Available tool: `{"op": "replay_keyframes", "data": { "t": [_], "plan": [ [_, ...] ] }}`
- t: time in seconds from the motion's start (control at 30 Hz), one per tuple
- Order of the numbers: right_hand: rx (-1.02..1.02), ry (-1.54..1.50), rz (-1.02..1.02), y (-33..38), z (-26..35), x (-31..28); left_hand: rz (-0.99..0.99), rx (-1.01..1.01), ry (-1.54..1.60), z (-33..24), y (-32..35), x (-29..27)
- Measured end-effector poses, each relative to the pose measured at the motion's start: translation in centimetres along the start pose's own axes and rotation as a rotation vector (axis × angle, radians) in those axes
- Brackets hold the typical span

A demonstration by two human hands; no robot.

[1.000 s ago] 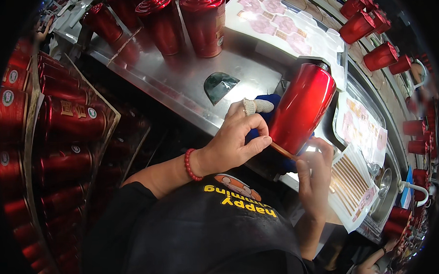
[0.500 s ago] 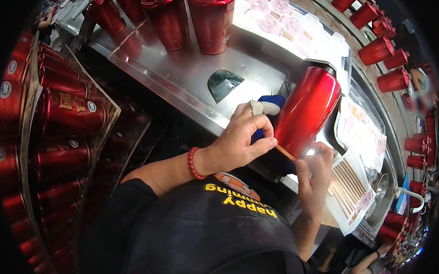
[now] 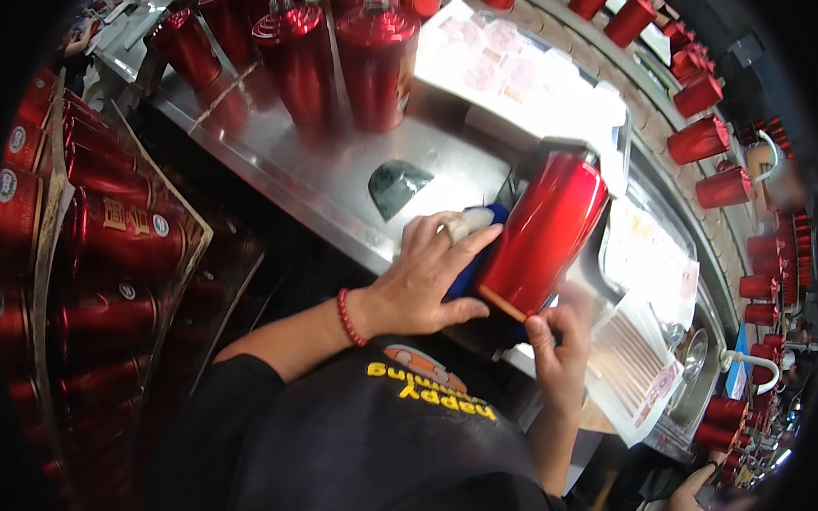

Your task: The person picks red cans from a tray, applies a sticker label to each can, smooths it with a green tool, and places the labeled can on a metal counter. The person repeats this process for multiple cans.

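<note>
A glossy red bottle (image 3: 548, 233) lies tilted in front of me, its base end toward me, with blue padding (image 3: 468, 280) showing under its left side. Along the rim of that base runs a narrow gold-brown strip (image 3: 505, 303). At its right end, my right hand (image 3: 561, 340) is closed, thumb and finger pinching the strip by the bottle's edge. My left hand (image 3: 428, 282) lies at the bottle's left side with fingers extended and thumb apart. One of its fingers wears a pale finger cover (image 3: 466, 223). A dark, rounded flat scraper-like piece (image 3: 398, 186) rests on the metal table.
Several upright red bottles (image 3: 375, 67) stand at the table's far left. White printed sheets (image 3: 501, 63) lie beyond the bottle, and a sheet of brown strips (image 3: 634, 365) sits right. Cartons of red bottles (image 3: 111, 230) flank my left; a conveyor (image 3: 637, 76) curves behind.
The strip stretched between both hands now lies against the bottle's base rim. My left hand has opened out from its pinch and its fingers reach along the bottle. The view has shifted slightly.
</note>
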State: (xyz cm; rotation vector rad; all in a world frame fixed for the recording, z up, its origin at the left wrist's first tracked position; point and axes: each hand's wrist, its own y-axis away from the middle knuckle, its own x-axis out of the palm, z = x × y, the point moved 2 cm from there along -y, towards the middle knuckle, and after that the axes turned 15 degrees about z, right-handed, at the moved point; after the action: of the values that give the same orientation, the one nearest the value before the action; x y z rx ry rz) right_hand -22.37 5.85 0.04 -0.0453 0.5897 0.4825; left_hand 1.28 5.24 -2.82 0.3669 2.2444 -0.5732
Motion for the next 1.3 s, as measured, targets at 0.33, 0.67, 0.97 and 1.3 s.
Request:
{"op": "replay_keyframes", "data": {
  "t": [0.33, 0.67, 0.97, 1.3],
  "plan": [
    [-0.113, -0.057, -0.015, -0.4, -0.1, 0.0, 0.053, 0.022, 0.247, 0.9, -0.4, 0.1],
    [-0.133, -0.001, 0.000, -0.4, -1.3, -0.4, -0.014, -0.031, 0.217, 0.1, -1.0, 0.9],
    [-0.122, -0.165, 0.051, -0.5, -2.0, -0.7, 0.072, -0.079, 0.227, -0.3, -1.0, 0.5],
    [-0.064, -0.155, 0.011, -0.9, -0.7, 0.2, 0.111, -0.068, 0.316, 0.3, -0.9, 0.6]
  ]
}}
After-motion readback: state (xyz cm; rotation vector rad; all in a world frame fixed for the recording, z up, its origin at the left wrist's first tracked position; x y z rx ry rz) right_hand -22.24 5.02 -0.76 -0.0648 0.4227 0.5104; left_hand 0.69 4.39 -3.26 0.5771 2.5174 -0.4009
